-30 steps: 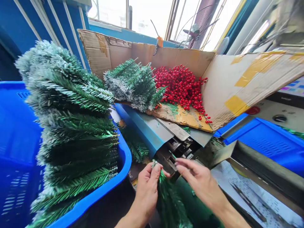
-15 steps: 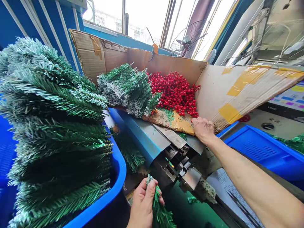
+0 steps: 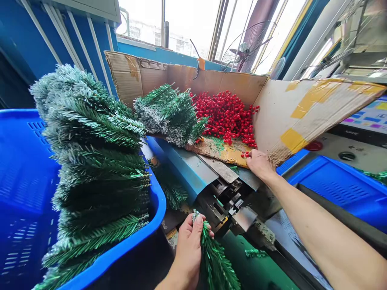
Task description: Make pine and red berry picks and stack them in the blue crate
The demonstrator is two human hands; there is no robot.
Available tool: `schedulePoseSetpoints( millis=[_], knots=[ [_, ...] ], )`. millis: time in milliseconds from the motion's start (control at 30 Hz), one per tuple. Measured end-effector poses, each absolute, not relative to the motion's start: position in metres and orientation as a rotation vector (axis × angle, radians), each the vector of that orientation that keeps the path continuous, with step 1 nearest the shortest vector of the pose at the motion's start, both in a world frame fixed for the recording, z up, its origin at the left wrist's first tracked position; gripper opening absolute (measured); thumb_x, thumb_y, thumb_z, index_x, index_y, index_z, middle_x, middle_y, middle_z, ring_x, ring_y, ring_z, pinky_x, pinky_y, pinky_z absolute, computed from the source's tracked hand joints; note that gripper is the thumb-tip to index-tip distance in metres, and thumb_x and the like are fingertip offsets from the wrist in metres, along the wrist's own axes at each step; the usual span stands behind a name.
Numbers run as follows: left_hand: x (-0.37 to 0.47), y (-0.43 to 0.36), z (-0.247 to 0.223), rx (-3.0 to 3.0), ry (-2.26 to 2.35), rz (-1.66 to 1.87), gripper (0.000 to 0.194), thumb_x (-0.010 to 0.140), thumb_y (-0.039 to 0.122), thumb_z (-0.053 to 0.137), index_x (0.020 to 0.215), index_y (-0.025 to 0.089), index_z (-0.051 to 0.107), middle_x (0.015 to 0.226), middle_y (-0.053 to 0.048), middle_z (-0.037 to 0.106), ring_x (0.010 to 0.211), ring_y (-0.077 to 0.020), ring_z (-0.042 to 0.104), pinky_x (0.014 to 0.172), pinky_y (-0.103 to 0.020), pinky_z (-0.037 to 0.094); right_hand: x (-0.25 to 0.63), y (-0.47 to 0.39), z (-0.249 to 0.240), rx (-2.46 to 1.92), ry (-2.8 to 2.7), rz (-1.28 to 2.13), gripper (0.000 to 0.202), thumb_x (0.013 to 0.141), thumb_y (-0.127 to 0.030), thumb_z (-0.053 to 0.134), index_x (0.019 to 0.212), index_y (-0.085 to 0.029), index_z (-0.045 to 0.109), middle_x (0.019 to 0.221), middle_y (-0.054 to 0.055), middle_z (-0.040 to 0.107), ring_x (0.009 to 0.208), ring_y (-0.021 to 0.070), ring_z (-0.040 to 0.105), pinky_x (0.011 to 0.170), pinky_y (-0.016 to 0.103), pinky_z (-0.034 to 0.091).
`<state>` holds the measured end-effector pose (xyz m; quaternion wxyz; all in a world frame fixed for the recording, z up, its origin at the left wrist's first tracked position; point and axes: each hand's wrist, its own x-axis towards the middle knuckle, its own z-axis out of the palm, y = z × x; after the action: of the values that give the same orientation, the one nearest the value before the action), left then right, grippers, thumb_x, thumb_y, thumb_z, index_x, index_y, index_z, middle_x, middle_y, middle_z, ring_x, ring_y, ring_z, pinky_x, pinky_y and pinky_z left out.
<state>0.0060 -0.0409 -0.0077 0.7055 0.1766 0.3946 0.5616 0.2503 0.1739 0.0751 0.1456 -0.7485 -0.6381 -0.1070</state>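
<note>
My left hand (image 3: 192, 235) is closed around the stem end of a green artificial pine branch (image 3: 219, 257), whose needles hang down to the lower right. At the front edge of the cardboard box, my right hand (image 3: 261, 164) has its fingers pinched on a small sprig of red berries (image 3: 245, 154). Behind that hand lies a heap of red artificial berries (image 3: 225, 114). Left of the heap, a bundle of frosted pine branches (image 3: 169, 112) rests in the cardboard box (image 3: 211, 75).
A blue basket (image 3: 157, 215) at the left holds a tall stack of frosted branches (image 3: 99, 161). Between my hands is a metal machine head (image 3: 234, 207) with a blue-grey housing (image 3: 181, 169). Another blue basket (image 3: 338, 189) stands at the right. A fan (image 3: 243, 50) is by the window.
My right hand has shifted slightly, and a small berry sprig now shows at its fingertips, apart from the heap. My left hand still holds the branch. The camera view has shifted left.
</note>
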Motion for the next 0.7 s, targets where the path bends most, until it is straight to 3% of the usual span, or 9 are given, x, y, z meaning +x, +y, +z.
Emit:
schedulePoseSetpoints(
  millis=[100, 200, 267, 400, 600, 700],
  knots=[
    [0.002, -0.036, -0.004, 0.386, 0.875, 1.309, 0.032, 0.077, 0.046, 0.069, 0.087, 0.017, 0.059, 0.069, 0.001, 0.062, 0.062, -0.0103, 0.06, 0.058, -0.019, 0.045, 0.234, 0.142, 0.078, -1.979, -1.859, -0.274, 0.044, 0.087, -0.018, 0.042, 0.127, -0.003, 0.05, 0.109, 0.021, 0.061, 0.101, 0.0304, 0.059, 0.086, 0.04, 0.046],
    [0.0, -0.028, 0.002, 0.359, 0.861, 1.394, 0.031, 0.077, 0.044, 0.07, 0.088, 0.017, 0.059, 0.074, -0.001, 0.065, 0.065, -0.011, 0.061, 0.061, -0.021, 0.047, 0.201, 0.083, 0.068, -1.727, -2.009, -0.145, 0.042, 0.09, -0.021, 0.041, 0.13, -0.012, 0.051, 0.118, 0.012, 0.06, 0.109, 0.0217, 0.056, 0.096, 0.031, 0.044],
    [0.0, -0.023, 0.005, 0.337, 0.838, 1.457, 0.03, 0.077, 0.042, 0.071, 0.087, 0.016, 0.06, 0.077, -0.002, 0.066, 0.066, -0.0109, 0.061, 0.063, -0.021, 0.047, 0.175, 0.036, 0.052, -1.422, -2.138, 0.087, 0.038, 0.092, -0.025, 0.041, 0.128, -0.017, 0.053, 0.11, 0.008, 0.062, 0.101, 0.0188, 0.059, 0.091, 0.029, 0.048],
    [0.003, -0.021, 0.006, 0.331, 0.749, 1.523, 0.026, 0.078, 0.039, 0.07, 0.083, 0.016, 0.062, 0.076, -0.001, 0.066, 0.062, -0.0087, 0.057, 0.062, -0.02, 0.046, 0.14, -0.033, 0.017, -1.183, -2.186, 0.309, 0.039, 0.097, -0.022, 0.036, 0.135, -0.024, 0.047, 0.121, 0.007, 0.054, 0.107, 0.0166, 0.057, 0.09, 0.028, 0.05],
    [0.01, -0.038, 0.003, 0.318, 0.755, 1.53, 0.027, 0.076, 0.039, 0.073, 0.082, 0.014, 0.064, 0.082, -0.004, 0.068, 0.063, -0.0079, 0.054, 0.06, -0.019, 0.044, 0.134, -0.055, -0.002, -1.317, -2.257, 0.193, 0.042, 0.095, -0.018, 0.033, 0.133, -0.025, 0.049, 0.116, 0.006, 0.058, 0.089, 0.0179, 0.064, 0.077, 0.031, 0.057],
    [0.012, -0.044, 0.005, 0.296, 0.734, 1.502, 0.027, 0.076, 0.039, 0.072, 0.081, 0.014, 0.064, 0.08, -0.003, 0.068, 0.059, -0.0072, 0.053, 0.059, -0.019, 0.044, 0.137, -0.061, 0.009, -1.336, -2.332, 0.037, 0.039, 0.092, -0.021, 0.035, 0.126, -0.025, 0.055, 0.112, 0.006, 0.061, 0.093, 0.023, 0.063, 0.078, 0.04, 0.058]
  ],
)
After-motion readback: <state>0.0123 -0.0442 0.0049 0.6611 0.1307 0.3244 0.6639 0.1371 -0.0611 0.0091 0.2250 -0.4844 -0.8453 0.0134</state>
